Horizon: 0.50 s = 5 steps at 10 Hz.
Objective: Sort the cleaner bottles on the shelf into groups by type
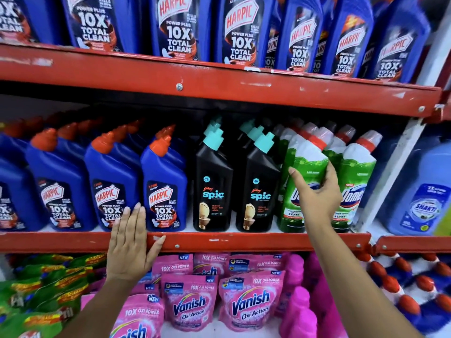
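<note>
Right hand (317, 201) fingers curled round green bottle (305, 172); left hand (131, 245) fingers flat on shelf edge (244, 241).

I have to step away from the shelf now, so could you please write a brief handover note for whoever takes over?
Left hand: flat on the red shelf edge, holding nothing.
Right hand: fingers wrapped around the front green Domex bottle.
Middle shelf, left to right: blue Harpic bottles, black Spic bottles, green Domex.
Done: the visible front rows look grouped by type.
Left: settle the held bottle and check the back rows.
</note>
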### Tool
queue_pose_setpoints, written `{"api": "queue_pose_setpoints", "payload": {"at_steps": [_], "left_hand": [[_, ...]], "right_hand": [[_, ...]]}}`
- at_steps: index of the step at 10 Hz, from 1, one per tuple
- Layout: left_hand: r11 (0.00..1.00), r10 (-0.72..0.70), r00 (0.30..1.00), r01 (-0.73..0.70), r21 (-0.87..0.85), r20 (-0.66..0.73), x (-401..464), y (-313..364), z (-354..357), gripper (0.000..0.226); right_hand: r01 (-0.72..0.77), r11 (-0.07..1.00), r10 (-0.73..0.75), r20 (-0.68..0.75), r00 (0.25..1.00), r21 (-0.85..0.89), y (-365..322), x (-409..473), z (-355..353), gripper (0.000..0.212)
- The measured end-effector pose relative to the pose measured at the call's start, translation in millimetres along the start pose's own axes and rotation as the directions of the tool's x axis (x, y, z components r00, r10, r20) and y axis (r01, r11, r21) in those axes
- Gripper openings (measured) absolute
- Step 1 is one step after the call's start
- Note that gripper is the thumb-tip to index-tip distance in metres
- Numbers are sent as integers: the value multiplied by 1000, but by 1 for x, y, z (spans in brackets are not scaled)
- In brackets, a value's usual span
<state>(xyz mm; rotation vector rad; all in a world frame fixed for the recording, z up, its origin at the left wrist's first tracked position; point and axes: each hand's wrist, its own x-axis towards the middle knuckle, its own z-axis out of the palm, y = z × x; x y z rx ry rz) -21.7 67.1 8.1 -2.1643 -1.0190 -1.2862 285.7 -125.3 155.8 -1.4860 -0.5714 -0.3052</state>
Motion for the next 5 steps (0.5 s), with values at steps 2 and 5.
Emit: {"api": "queue_pose_setpoints", "payload": {"at_steps": [2,5], "left_hand": [[1000,-13,997,13,-7,81,1,5,-13,81],[974,80,975,-121,-190,-209,104,91,-50,65]], "right_hand": [[32,994,-20,122,992,-100,6,-10,3,96],[514,838,-527,-29,849,-186,-35,-31,8,64]]}}
